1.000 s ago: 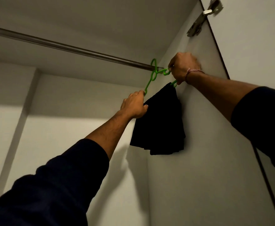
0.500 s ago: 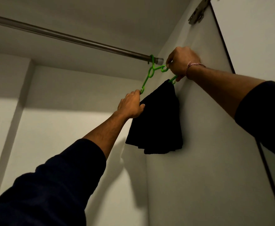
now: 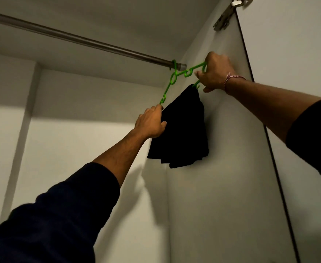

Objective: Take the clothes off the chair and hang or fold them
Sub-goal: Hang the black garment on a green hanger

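Observation:
A green plastic hanger (image 3: pixel 172 80) hangs by its hook on the metal rail (image 3: pixel 83 41), at the rail's right end against the wardrobe side wall. A folded black garment (image 3: pixel 182 128) is draped over the hanger's lower bar. My right hand (image 3: pixel 215 73) grips the hanger's right end, close to the side wall. My left hand (image 3: pixel 152 121) holds the hanger's left end together with the garment's left edge. The chair is out of view.
The wardrobe's white side panel (image 3: pixel 222 177) stands right behind the garment. A metal door hinge (image 3: pixel 230 13) sits at the top right, with the open door (image 3: pixel 298 54) beyond it. The back wall (image 3: pixel 79 139) and the rest of the rail are bare.
The hanger's hook has slid right along the rail to its end. Both hands kept their hold and the garment swung slightly with them.

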Action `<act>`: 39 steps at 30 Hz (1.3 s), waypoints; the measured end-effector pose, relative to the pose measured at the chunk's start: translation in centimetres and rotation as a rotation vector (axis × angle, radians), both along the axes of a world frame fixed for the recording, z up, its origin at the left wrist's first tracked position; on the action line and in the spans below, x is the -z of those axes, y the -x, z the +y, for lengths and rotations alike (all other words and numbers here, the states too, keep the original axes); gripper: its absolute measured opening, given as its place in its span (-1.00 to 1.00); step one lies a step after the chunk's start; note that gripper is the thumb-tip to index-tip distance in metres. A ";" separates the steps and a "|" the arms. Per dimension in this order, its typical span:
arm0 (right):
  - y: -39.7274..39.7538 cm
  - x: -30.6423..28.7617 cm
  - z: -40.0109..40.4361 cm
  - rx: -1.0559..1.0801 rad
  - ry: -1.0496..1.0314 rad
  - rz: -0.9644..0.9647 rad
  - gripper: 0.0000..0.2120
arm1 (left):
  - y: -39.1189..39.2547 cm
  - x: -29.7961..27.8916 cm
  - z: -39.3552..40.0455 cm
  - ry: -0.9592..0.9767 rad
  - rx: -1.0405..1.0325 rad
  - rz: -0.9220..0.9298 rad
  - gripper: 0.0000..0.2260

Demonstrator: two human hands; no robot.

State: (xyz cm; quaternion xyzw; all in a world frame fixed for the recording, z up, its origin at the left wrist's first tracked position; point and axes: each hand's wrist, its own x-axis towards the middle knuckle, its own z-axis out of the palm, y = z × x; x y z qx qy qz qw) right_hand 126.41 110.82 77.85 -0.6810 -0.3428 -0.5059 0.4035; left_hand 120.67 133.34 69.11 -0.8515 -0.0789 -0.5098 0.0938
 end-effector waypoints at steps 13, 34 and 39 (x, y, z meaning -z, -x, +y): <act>8.9 15.9 -7.9 0.217 0.384 0.018 -0.42 | 7.1 10.8 -11.6 0.053 0.166 0.059 -0.43; 22.3 42.4 -40.4 0.315 0.780 0.287 -0.52 | 18.0 32.6 -44.9 0.035 0.373 0.415 -0.44; 26.0 48.9 -50.5 0.321 0.819 0.446 -0.56 | 20.6 38.4 -54.7 0.074 0.545 0.561 -0.63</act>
